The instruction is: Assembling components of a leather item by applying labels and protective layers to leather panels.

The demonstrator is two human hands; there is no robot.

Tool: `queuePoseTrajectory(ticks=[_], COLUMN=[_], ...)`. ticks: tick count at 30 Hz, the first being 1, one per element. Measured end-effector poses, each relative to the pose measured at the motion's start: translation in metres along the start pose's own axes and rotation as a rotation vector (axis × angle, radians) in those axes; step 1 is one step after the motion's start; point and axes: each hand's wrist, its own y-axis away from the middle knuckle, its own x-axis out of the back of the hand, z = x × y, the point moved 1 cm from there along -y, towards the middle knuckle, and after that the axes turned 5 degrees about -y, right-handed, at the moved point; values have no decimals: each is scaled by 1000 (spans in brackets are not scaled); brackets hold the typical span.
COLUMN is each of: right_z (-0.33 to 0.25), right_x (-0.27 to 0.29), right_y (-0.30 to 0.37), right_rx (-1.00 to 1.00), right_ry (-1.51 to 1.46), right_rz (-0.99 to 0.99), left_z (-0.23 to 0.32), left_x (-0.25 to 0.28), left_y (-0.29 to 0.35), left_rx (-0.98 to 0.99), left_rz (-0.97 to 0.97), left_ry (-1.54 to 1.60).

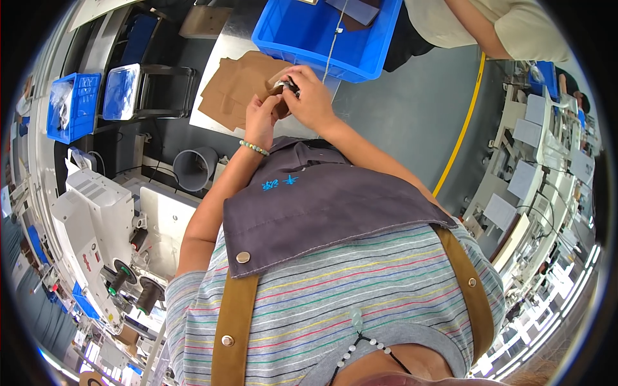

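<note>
My left hand (261, 121) pinches a curled brown piece (281, 106) that looks like leather or stiff fabric. Close against it, my right hand (312, 103) has its fingers closed around a small black-and-silver tool (291, 85), whose exact kind is hard to make out. The two hands meet over the near right part of a spread of flat brown pieces (232, 87). These lie overlapping on a white table (209, 118). My fingers hide much of the held piece.
A blue plastic bin (360, 69) stands just beyond my hands, with a co-worker (483, 29) behind it at the right. On the left are a blue crate (90, 125), a grey waste bin (195, 168) and a white sewing machine (84, 199). A yellow line (460, 148) crosses the floor.
</note>
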Motion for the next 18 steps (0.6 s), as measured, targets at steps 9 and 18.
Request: queuePoseTrajectory(ticks=[9,18], right_z=[33,66], right_x=[-13,-29], right_y=[-17,-17], right_rx=[-181,-229], right_ry=[193,228], right_rz=[-94,-257], left_z=[-7,-11], left_x=[5,28], left_y=[-18,-18], left_rx=[-490,-467], left_rz=[227,195], left_ry=[-1114,-1267])
